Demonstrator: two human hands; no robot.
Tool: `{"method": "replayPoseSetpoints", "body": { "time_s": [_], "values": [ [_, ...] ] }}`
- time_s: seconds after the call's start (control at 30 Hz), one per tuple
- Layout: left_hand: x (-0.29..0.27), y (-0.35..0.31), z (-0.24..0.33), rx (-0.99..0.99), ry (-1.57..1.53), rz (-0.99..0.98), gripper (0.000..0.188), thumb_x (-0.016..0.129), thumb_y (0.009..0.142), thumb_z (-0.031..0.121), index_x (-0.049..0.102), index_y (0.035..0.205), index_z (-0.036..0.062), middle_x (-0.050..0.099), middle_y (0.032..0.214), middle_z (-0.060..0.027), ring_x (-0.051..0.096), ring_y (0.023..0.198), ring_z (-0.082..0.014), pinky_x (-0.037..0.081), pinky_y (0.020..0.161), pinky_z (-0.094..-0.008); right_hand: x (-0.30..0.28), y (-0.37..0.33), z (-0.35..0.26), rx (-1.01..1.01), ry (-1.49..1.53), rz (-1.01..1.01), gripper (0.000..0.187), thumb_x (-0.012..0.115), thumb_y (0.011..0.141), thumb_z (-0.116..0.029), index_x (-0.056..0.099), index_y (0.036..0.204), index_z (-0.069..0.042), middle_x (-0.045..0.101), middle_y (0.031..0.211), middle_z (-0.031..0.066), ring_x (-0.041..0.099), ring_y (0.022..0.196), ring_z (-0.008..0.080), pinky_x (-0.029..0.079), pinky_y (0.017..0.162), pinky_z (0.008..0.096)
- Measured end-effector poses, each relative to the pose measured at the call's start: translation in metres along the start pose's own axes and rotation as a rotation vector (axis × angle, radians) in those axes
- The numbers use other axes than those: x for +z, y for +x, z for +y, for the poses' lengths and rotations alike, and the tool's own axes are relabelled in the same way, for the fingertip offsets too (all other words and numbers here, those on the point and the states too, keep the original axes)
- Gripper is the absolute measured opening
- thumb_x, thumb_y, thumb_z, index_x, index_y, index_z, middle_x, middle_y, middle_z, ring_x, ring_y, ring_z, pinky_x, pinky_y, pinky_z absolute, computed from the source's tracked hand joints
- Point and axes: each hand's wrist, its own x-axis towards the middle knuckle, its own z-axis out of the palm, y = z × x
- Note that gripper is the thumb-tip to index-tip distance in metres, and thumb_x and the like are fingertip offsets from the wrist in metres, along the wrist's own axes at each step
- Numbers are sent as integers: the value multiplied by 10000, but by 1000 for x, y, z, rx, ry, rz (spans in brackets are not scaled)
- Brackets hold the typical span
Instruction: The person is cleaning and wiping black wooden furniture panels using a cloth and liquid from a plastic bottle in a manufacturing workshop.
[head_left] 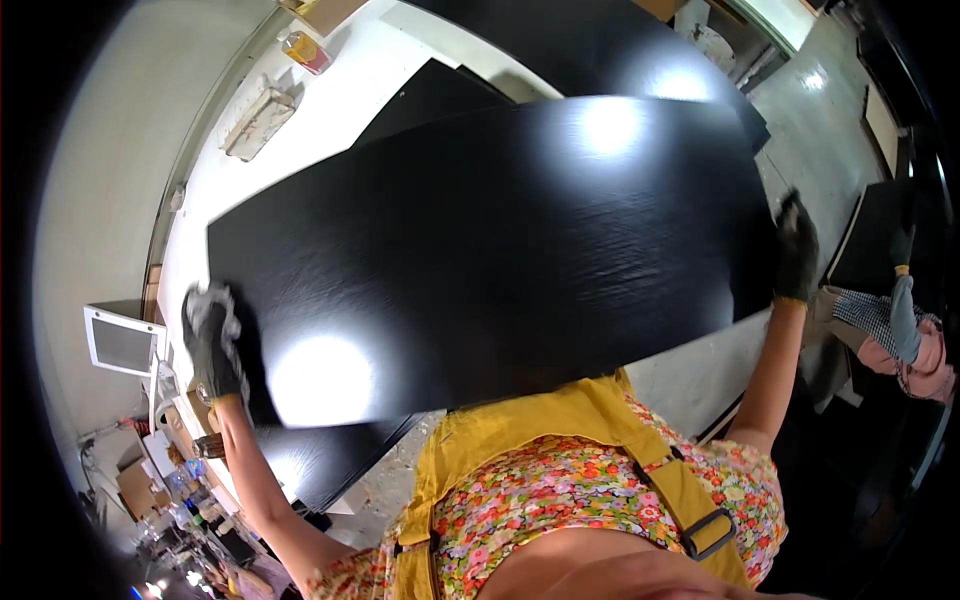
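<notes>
A large glossy black panel (480, 270) spans the middle of the view, held up between my hands and covering part of the white table. My left hand (212, 340), in a dark glove, grips its left end. A pale grey patch shows on that hand; whether it is a cloth or part of the glove I cannot tell. On the opposite end, my right hand (797, 245), also dark-gloved, holds the panel's edge. Fingers on both sides are partly hidden or blurred. Beneath and beyond lie further black panels, one (425, 100) on the table and another (620, 50) farther back.
On the white table (330, 120) stand a bottle with yellowish liquid (306, 52) and a stained pale block (260, 122). A white-framed screen (124, 340) is at the left. Another person (890, 320) works by black panels at the right. Cluttered shelves fill the lower left.
</notes>
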Motion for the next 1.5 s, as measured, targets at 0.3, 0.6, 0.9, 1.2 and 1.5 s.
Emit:
{"method": "replayPoseSetpoints", "body": {
  "time_s": [0.3,0.6,0.9,1.2,1.5],
  "values": [
    [241,128,77,205,58,-698,569,670,842,265,526,1344,39,624,1001,-43,565,785,-103,465,676,-246,-168,-161,82,413,709,353,327,547,968,-202,618,1223,-10,659,1138,72,624,1035,177,502,909,311],
    [453,159,58,812,526,-626,322,677,805,253,655,1065,65,690,974,-123,666,857,-246,528,802,-353,-202,-266,81,623,493,888,332,587,940,-226,639,1198,-23,667,1111,94,629,1013,225,499,940,336],
    [493,157,3,760,345,-646,539,749,741,304,620,1207,65,705,1036,-133,675,989,-298,518,896,-379,-153,-257,46,530,479,1105,361,588,938,-266,634,1219,-44,653,1201,92,612,1079,218,479,974,350],
    [437,41,9,945,715,-1190,598,636,820,225,509,1402,167,584,1292,-141,573,1198,-336,472,1000,-412,-66,-202,-5,596,595,930,323,595,943,-331,663,1173,-116,671,1125,43,621,1009,189,489,927,323],
    [469,100,11,631,749,-946,509,598,880,218,518,1377,141,590,1248,-151,694,929,-288,547,811,-433,34,-128,50,358,1141,463,225,588,956,-264,687,1050,-85,697,977,41,654,902,176,524,858,306]
  ]
}}
